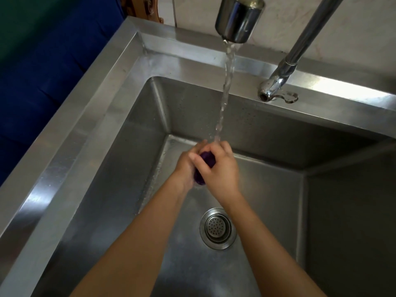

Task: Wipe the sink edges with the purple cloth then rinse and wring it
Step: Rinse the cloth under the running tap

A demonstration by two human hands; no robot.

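My two bare arms reach up from 6 o'clock into the sink (75, 146). Nearest to me, at the bottom of the basin, is the round drain (216, 228). It is shiny metal with lots of tiny holes in the middle.

Just past the drain, toward 12 o'clock, my hands meet. My left hand (187, 167) and my right hand (222, 171) are squeezed together around the purple cloth (207, 160). All my fingers are curled tight on it. The cloth is bunched into a small, dark, lumpy roll, and only a bit of it peeks out between my hands. I hold it up above the sink floor, not lying on it.

A thin, clear stream of water (225, 93) comes down onto the tops of my hands. It looks wobbly and twisty.

The sink is grey steel, deep and square, with smooth flat walls and sharp corners. Little drops dot the back wall. Its wide flat rim shines.

At 1 o'clock, on the back rim, sits the small curvy tap lever (278, 96). At 12 o'clock, high up, is the fat round tap spout (239, 20), shiny like a mirror. At 9 o'clock, past the rim, is something dark blue (42, 78).
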